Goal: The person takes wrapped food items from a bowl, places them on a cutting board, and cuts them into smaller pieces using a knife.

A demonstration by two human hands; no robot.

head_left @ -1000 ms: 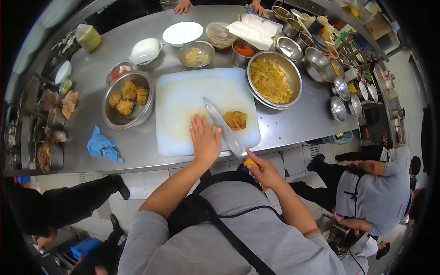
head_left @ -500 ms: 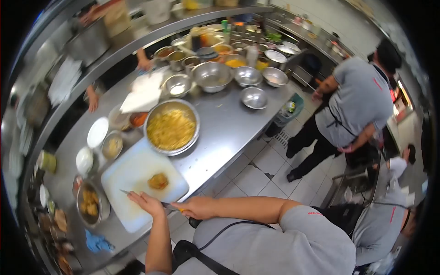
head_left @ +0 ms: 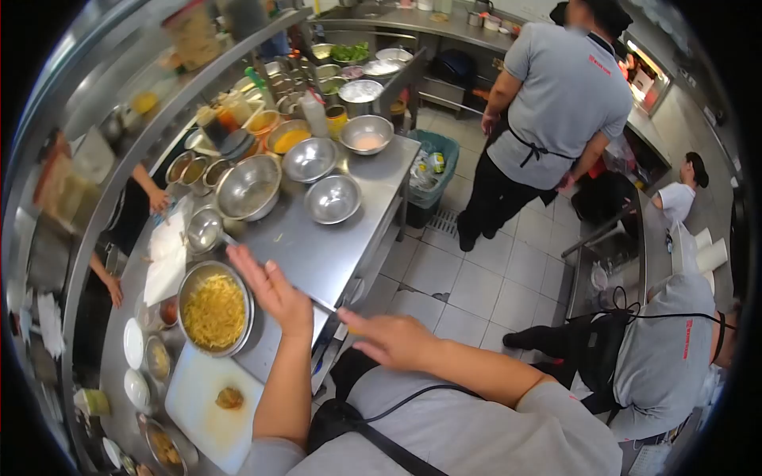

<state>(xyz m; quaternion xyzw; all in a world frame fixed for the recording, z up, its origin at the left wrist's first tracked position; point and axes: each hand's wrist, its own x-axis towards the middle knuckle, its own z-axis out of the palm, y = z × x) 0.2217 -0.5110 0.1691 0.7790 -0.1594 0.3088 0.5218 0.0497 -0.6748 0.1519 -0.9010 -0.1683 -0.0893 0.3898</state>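
Note:
My left hand (head_left: pixel 274 292) is raised in front of my body, flat with its fingers stretched out. A knife (head_left: pixel 323 305) runs behind or under it, so most of the blade is hidden. Whether the palm touches the blade I cannot tell. My right hand (head_left: pixel 389 339) grips the knife's yellow handle, which is mostly covered. To the left, a small browned lump of food (head_left: pixel 229 398) lies on the white cutting board (head_left: pixel 194 381). Above the board stands a large metal bowl (head_left: pixel 249 321) of yellow shredded food.
Metal bowls (head_left: pixel 333 200) and sauce containers stand along the steel table (head_left: pixel 317 258). Another person's hands (head_left: pixel 115 292) rest across it. A co-worker (head_left: pixel 548 95) stands beyond a lined bin (head_left: pixel 434 170); another (head_left: pixel 667 357) is at right.
My view has swung to the right. Both hands and the knife have moved away from over the cutting board towards the table's right edge. The lump stays on the board.

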